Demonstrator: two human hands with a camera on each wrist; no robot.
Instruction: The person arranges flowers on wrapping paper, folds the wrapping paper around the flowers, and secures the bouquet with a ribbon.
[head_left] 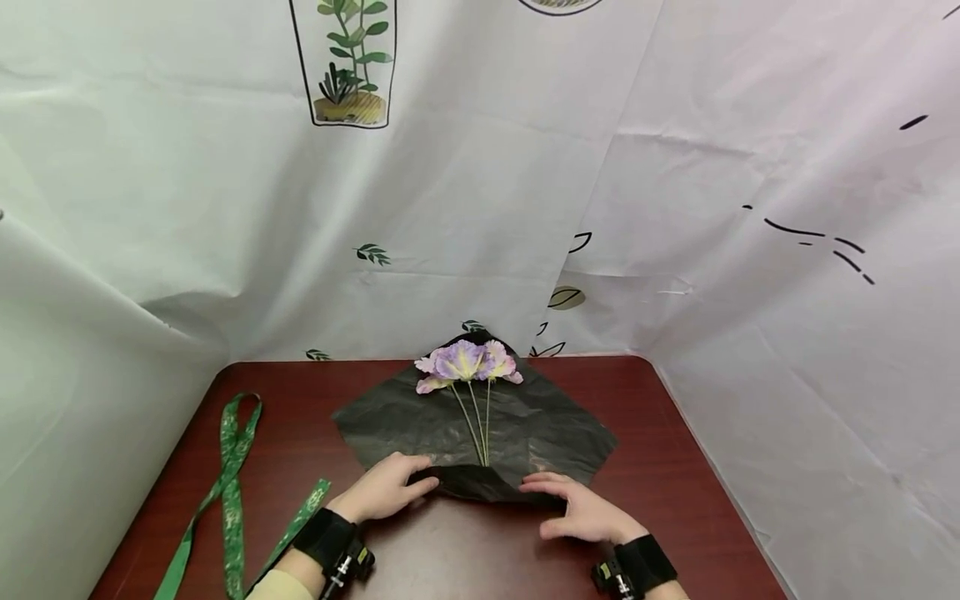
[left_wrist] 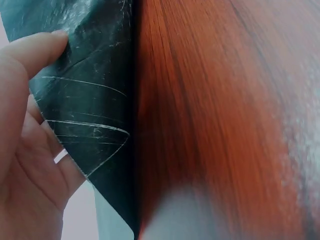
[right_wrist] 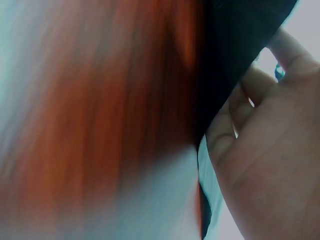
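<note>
In the head view, a sheet of black wrapping paper (head_left: 555, 417) lies on the table, its near edge folded up over the lower stems. Purple and yellow artificial flowers (head_left: 461, 362) rest on it, stems toward me. My left hand (head_left: 386, 489) pinches the left of the fold; in the left wrist view its thumb (left_wrist: 42, 50) lies on the paper's near face, other fingers behind. My right hand (head_left: 581, 508) touches the fold's right end with its fingers, thumb apart from the paper. In the right wrist view, fingers (right_wrist: 250, 85) lie partly behind the dark paper.
A green patterned ribbon (head_left: 232, 467) lies looped on the left of the reddish-brown table (head_left: 675, 500), one end reaching beside my left forearm. A white printed curtain (head_left: 480, 208) hangs behind the table and along its sides.
</note>
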